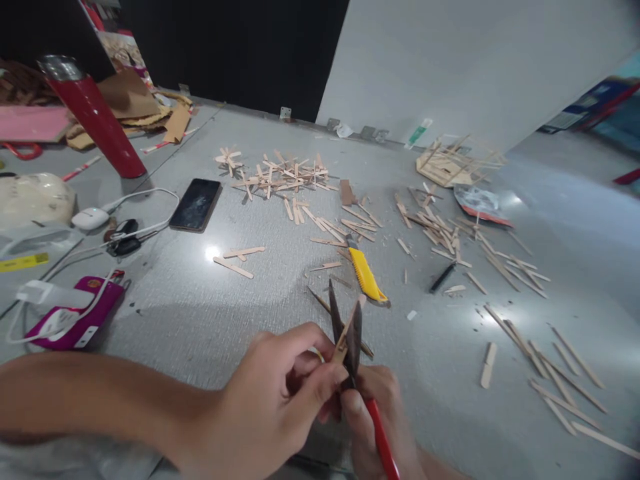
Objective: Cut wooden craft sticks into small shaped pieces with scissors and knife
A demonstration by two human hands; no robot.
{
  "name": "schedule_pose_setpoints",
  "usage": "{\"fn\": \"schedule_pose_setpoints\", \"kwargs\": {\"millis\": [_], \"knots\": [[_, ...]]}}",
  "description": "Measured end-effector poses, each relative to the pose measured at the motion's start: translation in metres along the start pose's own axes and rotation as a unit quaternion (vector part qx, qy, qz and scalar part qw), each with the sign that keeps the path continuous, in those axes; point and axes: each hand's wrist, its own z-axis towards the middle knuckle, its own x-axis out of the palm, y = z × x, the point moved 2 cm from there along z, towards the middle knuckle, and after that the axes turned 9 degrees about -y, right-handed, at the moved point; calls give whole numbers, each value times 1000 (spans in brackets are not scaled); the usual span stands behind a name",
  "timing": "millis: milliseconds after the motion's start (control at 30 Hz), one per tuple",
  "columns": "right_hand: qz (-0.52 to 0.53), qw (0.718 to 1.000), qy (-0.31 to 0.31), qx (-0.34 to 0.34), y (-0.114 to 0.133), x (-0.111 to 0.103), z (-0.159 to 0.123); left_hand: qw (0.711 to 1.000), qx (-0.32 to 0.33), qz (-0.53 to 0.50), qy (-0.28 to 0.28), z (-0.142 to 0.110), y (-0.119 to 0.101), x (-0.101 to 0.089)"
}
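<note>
My left hand (pixel 280 393) pinches a thin wooden popsicle stick (pixel 349 327) between thumb and fingertips, its free end slanting up to the right. My right hand (pixel 377 407) is wrapped round the red handle of a pair of scissors (pixel 356 340). The dark blades stand apart, and the stick lies between them; whether they touch it I cannot tell. Just beyond the blades, a yellow box cutter (pixel 366 270) rests on the grey table. Part of the scissors' handle is hidden by my right hand.
Several sticks (pixel 285 175) lie heaped at the back, with more scattered at the right (pixel 545 373). A phone (pixel 196 205), a red bottle (pixel 95 120) and a purple pouch (pixel 80 313) with white cables are at the left. A stick frame (pixel 450 163) stands back right.
</note>
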Motion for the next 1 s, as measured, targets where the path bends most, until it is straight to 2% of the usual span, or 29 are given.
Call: {"fn": "schedule_pose_setpoints", "kwargs": {"millis": [167, 267, 467, 633, 867, 1000], "knots": [[14, 1000, 21, -15, 2, -5, -2, 997, -34, -73, -16, 2, 2, 0], [24, 1000, 12, -14, 1, -8, -1, 993, -26, -117, -18, 5, -1, -2], [51, 997, -27, 46, 0, -8, 7, 991, -22, -129, -14, 7, -4, -4], [59, 988, -52, 131, 5, -9, 18, 992, -40, -122, -2, 3, -3, -3], [154, 981, -68, 93, 5, -19, 22, 989, -94, -94, 60, 4, 2, 2], [110, 987, -86, 74, 2, -22, 16, 988, -113, -81, 69, 6, 11, 5]]}}
